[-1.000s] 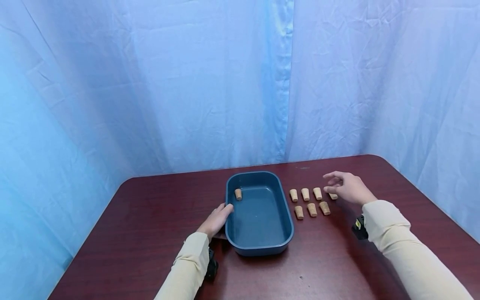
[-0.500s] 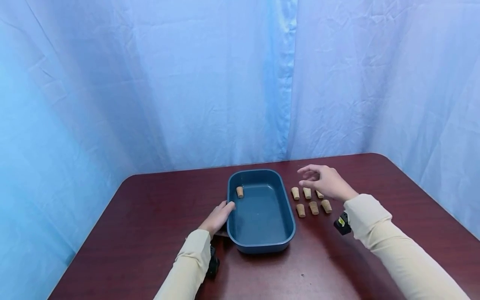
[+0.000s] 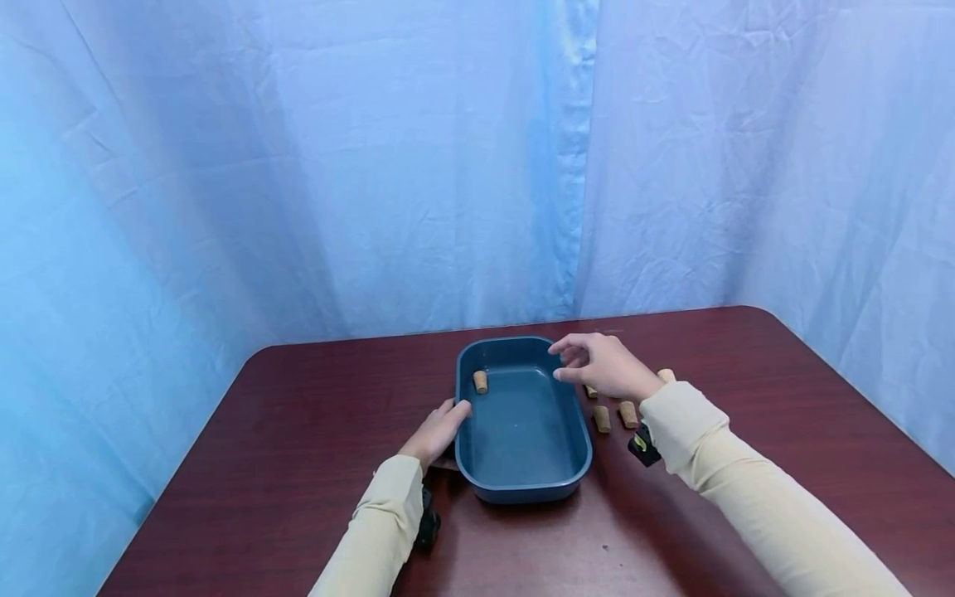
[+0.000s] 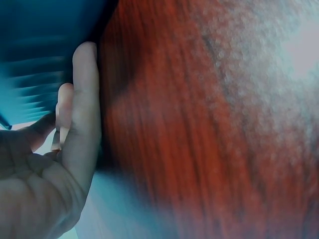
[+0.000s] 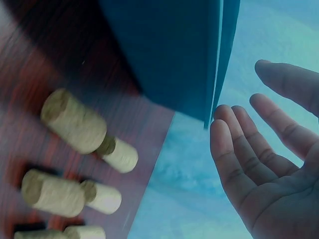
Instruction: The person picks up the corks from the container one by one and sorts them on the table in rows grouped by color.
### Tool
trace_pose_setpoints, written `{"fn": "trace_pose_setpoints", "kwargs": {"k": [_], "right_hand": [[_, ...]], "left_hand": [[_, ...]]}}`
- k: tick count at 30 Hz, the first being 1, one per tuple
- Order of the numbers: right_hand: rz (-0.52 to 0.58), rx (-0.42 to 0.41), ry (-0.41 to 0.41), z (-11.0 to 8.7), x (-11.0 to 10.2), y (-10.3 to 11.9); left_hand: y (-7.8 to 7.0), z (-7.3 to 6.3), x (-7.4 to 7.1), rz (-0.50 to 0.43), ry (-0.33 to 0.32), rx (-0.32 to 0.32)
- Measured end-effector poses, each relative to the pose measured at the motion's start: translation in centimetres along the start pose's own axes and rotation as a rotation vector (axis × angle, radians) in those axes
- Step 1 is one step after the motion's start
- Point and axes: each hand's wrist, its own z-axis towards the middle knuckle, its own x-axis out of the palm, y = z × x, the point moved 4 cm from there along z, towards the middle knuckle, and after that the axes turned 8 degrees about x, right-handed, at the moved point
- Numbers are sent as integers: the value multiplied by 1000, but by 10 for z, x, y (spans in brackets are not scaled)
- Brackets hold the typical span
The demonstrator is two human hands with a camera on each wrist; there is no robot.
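Observation:
A deep blue rectangular plastic bin (image 3: 522, 487) stands on the table, with one cork stopper (image 3: 481, 381) inside near its left wall. My left hand (image 3: 436, 433) holds the bin's left side, thumb at the rim and fingers along the outer wall; in the left wrist view those fingers (image 4: 82, 114) lie low against it. Over the bin's far right rim hovers my right hand (image 3: 604, 365), its fingers loosely bent and nothing between them. Several more cork stoppers (image 5: 75, 121) stand in two rows right of the bin, partly hidden in the head view by the right hand and sleeve.
The dark red wooden table (image 3: 328, 431) has rounded far corners. Pale blue curtains (image 3: 418, 166) hang behind and beside it. A small black camera (image 3: 643, 445) sits under the right wrist.
My right hand has moved left from the far end of the cork rows to the bin's right rim, carrying nothing visible. The left hand stays on the bin.

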Motion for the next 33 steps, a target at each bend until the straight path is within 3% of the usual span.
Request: {"fn": "trace_pose_setpoints", "kwargs": {"k": [16,24,33], "right_hand": [[-15,26,69,33,31,30],[-81,43,72,43,32,43],[-63,48,107,52,39,52]], "left_hand": [[0,1,-1,-6,-6,0],[0,1,-2,-5,-6,1],[0,1,0,-3,-11,-9]]}}
